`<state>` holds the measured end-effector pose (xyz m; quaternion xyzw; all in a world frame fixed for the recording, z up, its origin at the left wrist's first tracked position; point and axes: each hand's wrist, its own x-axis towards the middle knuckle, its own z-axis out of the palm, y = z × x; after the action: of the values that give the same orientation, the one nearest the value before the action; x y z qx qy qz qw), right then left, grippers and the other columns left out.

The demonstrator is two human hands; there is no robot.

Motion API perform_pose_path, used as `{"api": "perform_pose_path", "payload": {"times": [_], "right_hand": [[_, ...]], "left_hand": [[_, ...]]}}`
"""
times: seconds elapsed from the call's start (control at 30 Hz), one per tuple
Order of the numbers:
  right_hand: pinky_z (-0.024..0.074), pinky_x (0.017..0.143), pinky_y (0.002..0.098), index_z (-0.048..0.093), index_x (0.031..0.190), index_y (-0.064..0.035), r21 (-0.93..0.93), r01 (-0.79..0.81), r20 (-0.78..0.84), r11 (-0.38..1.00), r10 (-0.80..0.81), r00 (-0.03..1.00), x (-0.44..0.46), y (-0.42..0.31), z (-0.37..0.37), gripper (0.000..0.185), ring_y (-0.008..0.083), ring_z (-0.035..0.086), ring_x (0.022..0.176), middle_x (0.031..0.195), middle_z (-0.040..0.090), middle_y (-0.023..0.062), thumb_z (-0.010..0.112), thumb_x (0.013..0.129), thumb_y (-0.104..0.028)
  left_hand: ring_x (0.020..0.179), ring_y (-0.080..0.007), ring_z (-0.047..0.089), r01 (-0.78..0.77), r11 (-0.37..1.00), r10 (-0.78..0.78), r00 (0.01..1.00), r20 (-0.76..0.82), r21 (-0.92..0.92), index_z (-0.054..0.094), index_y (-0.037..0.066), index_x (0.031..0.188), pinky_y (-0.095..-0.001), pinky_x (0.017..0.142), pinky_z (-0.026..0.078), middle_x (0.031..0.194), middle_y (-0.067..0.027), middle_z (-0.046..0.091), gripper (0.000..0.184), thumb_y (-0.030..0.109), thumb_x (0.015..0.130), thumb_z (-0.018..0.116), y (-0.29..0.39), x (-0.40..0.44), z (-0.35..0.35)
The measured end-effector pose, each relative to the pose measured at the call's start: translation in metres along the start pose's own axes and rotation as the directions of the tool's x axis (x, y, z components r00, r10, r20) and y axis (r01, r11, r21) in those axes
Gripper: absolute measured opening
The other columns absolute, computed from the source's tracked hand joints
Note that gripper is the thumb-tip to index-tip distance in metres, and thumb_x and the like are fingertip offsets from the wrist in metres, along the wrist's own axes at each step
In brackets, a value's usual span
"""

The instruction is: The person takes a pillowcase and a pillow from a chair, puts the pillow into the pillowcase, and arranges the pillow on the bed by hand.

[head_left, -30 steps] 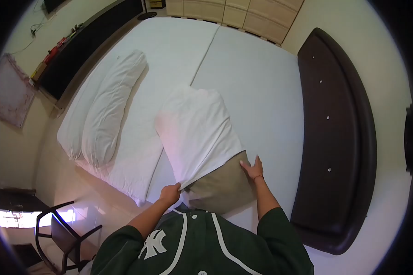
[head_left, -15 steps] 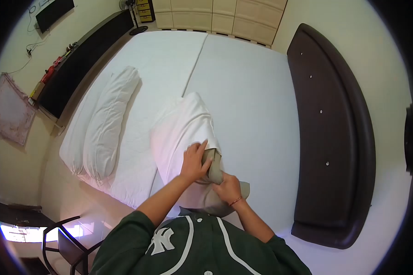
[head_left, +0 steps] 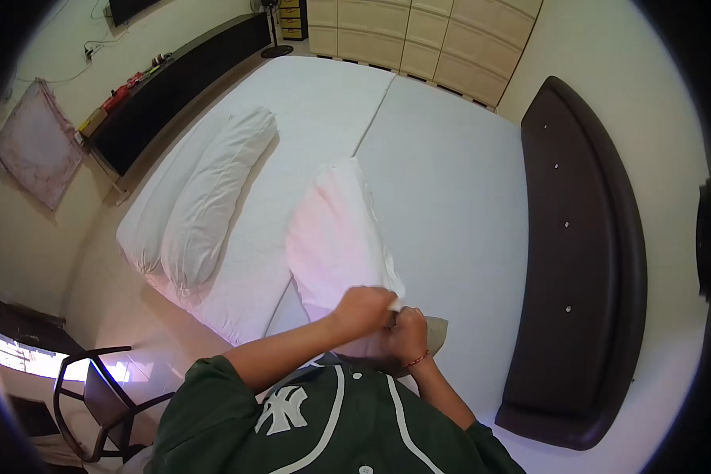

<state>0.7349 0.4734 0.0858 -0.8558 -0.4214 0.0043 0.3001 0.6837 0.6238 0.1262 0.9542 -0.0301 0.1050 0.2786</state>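
A white pillowcase (head_left: 336, 237) lies on the bed, drawn over most of a beige pillow (head_left: 438, 335). Only part of the pillow shows, near my body and to the right of my wrist. My left hand (head_left: 363, 306) is closed on the pillowcase's open edge. Right beside it, my right hand (head_left: 408, 332) makes a fist at the pillow's uncovered end. What lies inside that fist is mostly hidden, but it appears to grip the beige pillow. The two hands nearly touch.
Two white bolsters (head_left: 221, 197) rest on the left of the white-sheeted bed (head_left: 450, 189). A dark padded headboard (head_left: 584, 261) rises on the right. Beyond are drawers (head_left: 371, 31), a fan base (head_left: 277, 51) and a low black cabinet (head_left: 182, 87). A chair (head_left: 107, 395) stands lower left.
My left hand has gone from lying spread on the pillowcase to gripping its edge, pulled nearer my right hand. Less beige pillow shows. The view has shifted slightly.
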Motion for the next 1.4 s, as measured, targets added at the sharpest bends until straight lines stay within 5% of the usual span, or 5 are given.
{"api": "perform_pose_path", "payload": {"times": [0.43, 0.57, 0.7, 1.03, 1.4], "right_hand": [[0.0435, 0.067, 0.0434, 0.058, 0.075, -0.004, 0.815, -0.158, -0.086, 0.558, 0.385, 0.919, -0.014, 0.019, 0.027, 0.019, 0.0286, 0.059, 0.067, 0.067, 0.061, 0.0119, 0.064, 0.077, -0.022], [0.0472, 0.073, 0.0343, 0.057, 0.076, -0.0029, -0.005, -0.173, 0.182, 0.985, 0.171, 0.968, 0.013, 0.067, 0.022, 0.018, 0.0203, 0.061, 0.076, 0.073, 0.061, 0.0056, 0.059, 0.084, -0.02], [0.0458, 0.085, 0.0288, 0.044, 0.116, -0.0085, 0.895, -0.089, -0.048, 0.438, 0.293, 0.955, 0.024, 0.127, 0.074, 0.021, 0.0136, 0.047, 0.098, 0.108, 0.05, 0.0035, 0.05, 0.096, -0.015], [0.0456, 0.091, 0.0342, 0.051, 0.122, 0.0047, 0.069, -0.808, 0.354, 0.586, 0.743, 0.569, -0.045, 0.195, 0.04, 0.057, 0.0292, 0.058, 0.108, 0.116, 0.06, 0.0186, 0.071, 0.078, -0.025], [0.0112, 0.106, 0.0659, 0.034, 0.142, -0.0228, -0.388, 0.254, 0.375, 0.886, -0.1, 0.922, -0.104, 0.082, 0.138, 0.082, 0.0366, 0.033, 0.133, 0.142, 0.037, 0.0177, 0.072, 0.069, -0.026]], "left_hand": [[0.064, -0.0361, 0.06, 0.011, 0.949, -0.097, 0.961, -0.257, -0.316, 0.057, 0.004, 0.083, -0.0449, 0.056, 0.046, 0.068, -0.0161, 0.06, 0.014, 0.018, 0.085, 0.057, 0.047, -0.01, 0.029], [0.06, -0.035, 0.059, 0.006, 0.976, -0.068, 0.957, -0.282, -0.218, 0.053, 0.005, 0.078, -0.0438, 0.053, 0.046, 0.064, -0.0147, 0.058, 0.011, 0.014, 0.081, 0.058, 0.043, 0.018, 0.017], [0.056, -0.0318, 0.059, -0.024, 0.98, -0.05, 0.93, -0.363, -0.196, 0.05, 0.006, 0.073, -0.042, 0.052, 0.047, 0.06, -0.0111, 0.057, 0.01, 0.009, 0.074, 0.06, 0.052, 0.045, -0.006], [0.134, -0.0411, 0.028, 0.39, 0.92, -0.39, 0.921, -0.004, 0.047, 0.018, 0.008, 0.147, -0.0574, 0.105, 0.025, 0.146, -0.0252, 0.023, 0.108, 0.04, 0.064, 0.08, -0.08, -0.04, 0.083], [0.103, -0.0406, 0.059, 0.713, 0.464, -0.749, 0.633, 0.197, -0.526, 0.034, 0.0, 0.137, -0.04, 0.09, 0.047, 0.111, -0.0288, 0.06, 0.071, 0.023, 0.077, 0.063, -0.17, -0.124, 0.179]]}}
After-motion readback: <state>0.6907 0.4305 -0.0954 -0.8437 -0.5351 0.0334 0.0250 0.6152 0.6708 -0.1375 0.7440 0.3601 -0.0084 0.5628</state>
